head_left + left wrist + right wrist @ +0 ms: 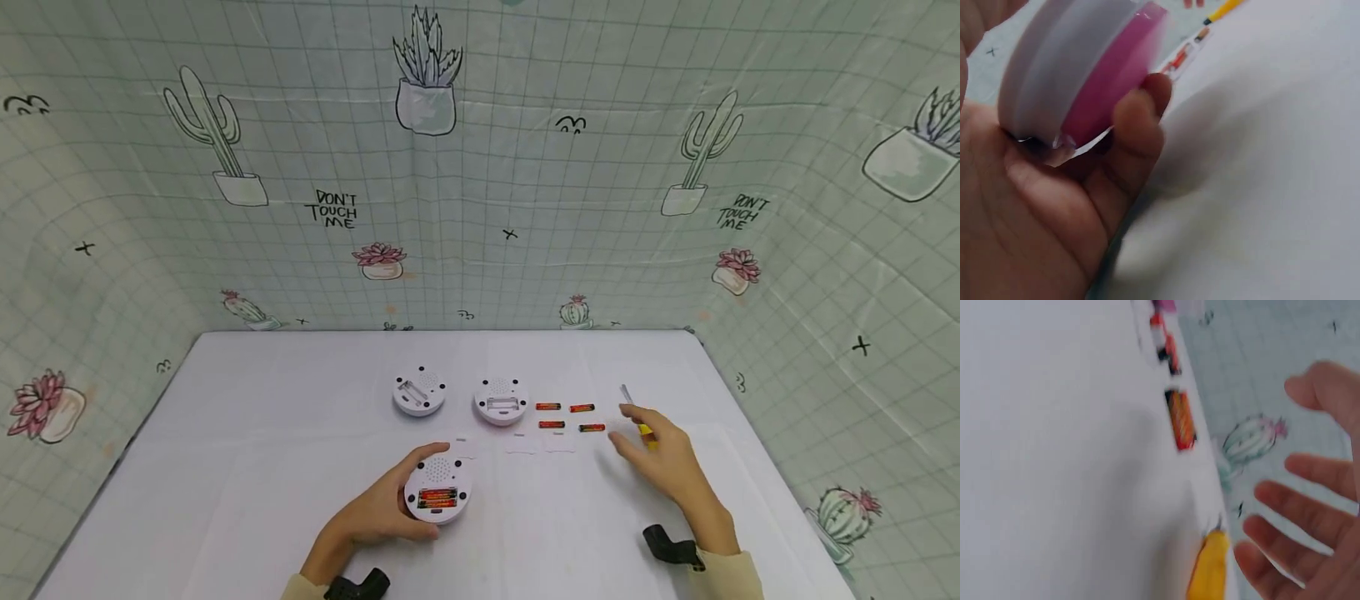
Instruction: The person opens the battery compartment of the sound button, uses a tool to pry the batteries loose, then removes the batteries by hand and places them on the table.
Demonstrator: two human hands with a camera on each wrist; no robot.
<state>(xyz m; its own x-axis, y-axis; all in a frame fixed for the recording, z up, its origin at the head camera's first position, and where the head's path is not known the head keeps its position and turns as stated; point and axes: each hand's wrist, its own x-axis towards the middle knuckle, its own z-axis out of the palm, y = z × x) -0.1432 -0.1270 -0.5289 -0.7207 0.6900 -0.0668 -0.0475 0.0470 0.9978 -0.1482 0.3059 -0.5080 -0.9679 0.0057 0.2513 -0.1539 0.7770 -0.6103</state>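
Note:
In the head view my left hand (378, 507) grips a round white device (440, 472) by its edge, underside up. Red and black batteries (437, 498) lie side by side in its uncovered compartment. The left wrist view shows the device's pink face (1113, 78) with curled fingertips close to it. My right hand (667, 458) hovers over the right of the table, holding nothing, its fingers apart. Beneath it lies a screwdriver (647, 432) with a yellow handle, partly hidden by the hand. Several loose batteries (551, 424) lie left of the right hand.
Two more round white devices, one at the left (420, 390) and one at the right (502, 404), lie underside up with bare compartments. Small pale pieces (519, 445) lie in front of them. A printed cloth (480, 183) stands behind the white table (262, 433).

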